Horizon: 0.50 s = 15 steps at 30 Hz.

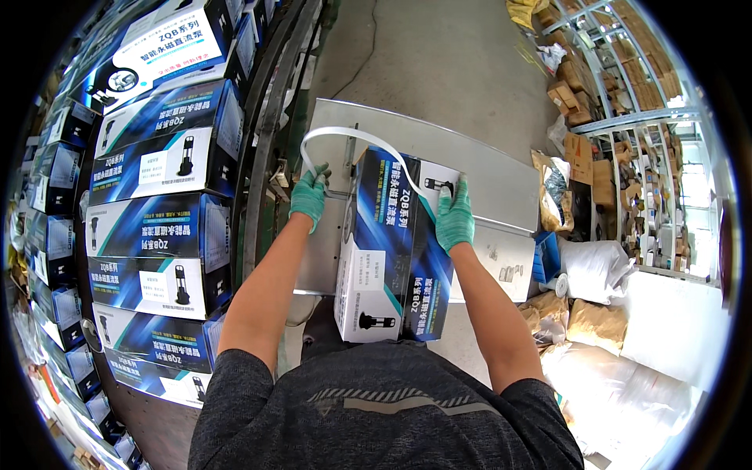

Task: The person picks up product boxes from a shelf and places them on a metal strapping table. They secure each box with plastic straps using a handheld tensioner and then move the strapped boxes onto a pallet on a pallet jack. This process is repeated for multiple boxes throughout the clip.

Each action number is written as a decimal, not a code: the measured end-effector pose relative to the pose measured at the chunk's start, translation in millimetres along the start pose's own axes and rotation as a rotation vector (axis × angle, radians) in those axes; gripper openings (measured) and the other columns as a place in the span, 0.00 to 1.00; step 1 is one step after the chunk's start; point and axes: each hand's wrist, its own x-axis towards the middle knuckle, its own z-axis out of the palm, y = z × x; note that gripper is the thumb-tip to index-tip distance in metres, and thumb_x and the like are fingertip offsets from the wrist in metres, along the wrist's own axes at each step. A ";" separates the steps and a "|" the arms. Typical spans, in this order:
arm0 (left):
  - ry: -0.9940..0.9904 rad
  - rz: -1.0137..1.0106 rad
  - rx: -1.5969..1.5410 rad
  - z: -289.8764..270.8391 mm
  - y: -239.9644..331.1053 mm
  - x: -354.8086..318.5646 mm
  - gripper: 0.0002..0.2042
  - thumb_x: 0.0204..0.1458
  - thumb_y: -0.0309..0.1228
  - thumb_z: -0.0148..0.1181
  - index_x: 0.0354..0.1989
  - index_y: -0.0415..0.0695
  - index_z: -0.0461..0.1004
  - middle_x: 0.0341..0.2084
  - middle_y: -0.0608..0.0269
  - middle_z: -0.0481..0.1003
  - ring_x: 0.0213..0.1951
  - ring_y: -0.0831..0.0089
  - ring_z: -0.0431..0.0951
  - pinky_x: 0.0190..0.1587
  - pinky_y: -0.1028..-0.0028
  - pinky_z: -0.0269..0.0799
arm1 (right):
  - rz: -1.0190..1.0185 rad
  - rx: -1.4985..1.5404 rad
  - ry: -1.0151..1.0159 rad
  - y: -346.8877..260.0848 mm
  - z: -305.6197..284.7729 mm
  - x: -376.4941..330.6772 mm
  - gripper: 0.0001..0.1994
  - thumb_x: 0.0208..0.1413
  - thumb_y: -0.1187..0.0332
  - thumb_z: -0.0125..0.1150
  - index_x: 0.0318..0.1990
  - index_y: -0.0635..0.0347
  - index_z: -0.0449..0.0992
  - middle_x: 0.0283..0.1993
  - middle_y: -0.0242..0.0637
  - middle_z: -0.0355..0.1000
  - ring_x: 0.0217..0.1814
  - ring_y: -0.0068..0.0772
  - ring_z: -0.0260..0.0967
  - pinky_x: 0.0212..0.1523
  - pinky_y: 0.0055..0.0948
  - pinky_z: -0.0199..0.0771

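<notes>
A long cardboard box (419, 258), printed blue, black and white, lies in front of me on a silver metal table. A white plastic strap (345, 131) arcs over the box's far end, from one hand toward the other. My left hand (309, 200), in a green glove, is closed on the strap's left end, to the left of the box. My right hand (454, 219), gloved the same way, grips the box's far right edge, thumb on top. The strap comes down onto the box beside that thumb; whether the hand also holds it is unclear.
The metal table (493, 168) reaches past the box on the far and right sides. Stacked printed boxes (153, 227) stand on the left, beyond a dark metal rail (262, 133). On the right are shelving (619, 121), a blue bin (546, 257) and plastic-wrapped bundles (599, 270).
</notes>
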 end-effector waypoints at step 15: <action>-0.293 0.105 0.742 33.7 50.3 -56.5 0.28 0.61 0.21 0.49 0.71 0.50 0.59 0.56 0.46 0.74 0.53 0.57 0.77 0.57 0.69 0.71 | 0.055 0.016 -0.051 -6.4 -4.3 -1.1 0.34 0.69 0.42 0.34 0.77 0.45 0.41 0.69 0.51 0.61 0.62 0.60 0.68 0.60 0.51 0.69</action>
